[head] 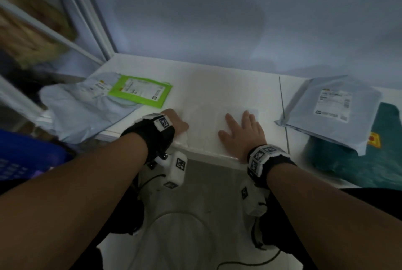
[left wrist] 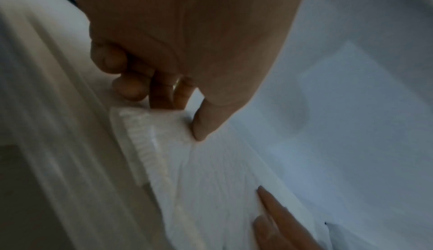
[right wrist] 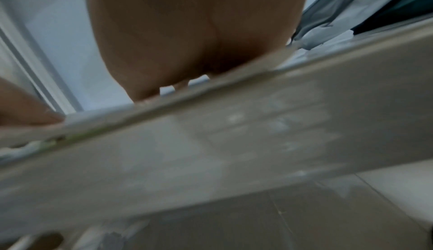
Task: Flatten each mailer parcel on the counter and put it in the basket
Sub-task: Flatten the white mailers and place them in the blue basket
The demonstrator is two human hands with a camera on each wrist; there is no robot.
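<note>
the step in hand looks like the flattening itself: a white bubble mailer (head: 214,126) lies at the near edge of the white counter (head: 217,86), its near side right along the counter lip, and both hands are on it.

nearest, the left hand (head: 175,122) has the mailer's near-left corner. in the left wrist view its thumb (left wrist: 206,122) presses down on top of the corner while the other fingers (left wrist: 131,87) curl under at the edge, so it pinches that corner rather than lying flat. the right hand (head: 243,131) lies spread on the right part of the mailer, fingers straight and apart, palm down, holding nothing and only pressing. the right wrist view is blurred and shows little more than the palm meeting the counter edge.

farther out, well apart to the left, a grey mailer (head: 84,113) sags over the counter's left end with a green mailer (head: 141,91) on top of it. to the right another grey mailer (head: 332,108) rests on a dark teal parcel (head: 367,156). a blue basket (head: 26,158) shows at the near left, below counter level.

next, i judge, the flat hand should smooth across to drive out the air, then both hands lift the mailer and carry it left and down into the basket. four parcels look not yet handled.
</note>
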